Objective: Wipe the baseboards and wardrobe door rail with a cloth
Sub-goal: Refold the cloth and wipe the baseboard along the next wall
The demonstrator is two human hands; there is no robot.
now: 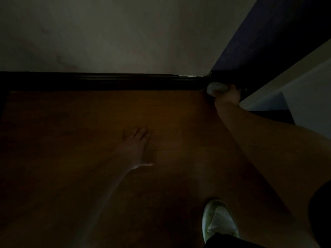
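The scene is dim. A dark baseboard point(116, 81) runs along the foot of a pale wall across the frame. At its right end, in the corner, my right hand point(228, 96) grips a bunched white cloth point(215, 88) and holds it against the baseboard. My left hand point(137, 147) lies flat on the wooden floor point(71, 140) with fingers spread, well left of the cloth and nearer to me. No wardrobe door rail can be made out.
A dark blue wall point(259, 42) meets the pale wall at the corner on the right. A white panel or door edge point(304, 83) stands right of my forearm. My pale shoe point(219, 221) rests on the floor at the bottom.
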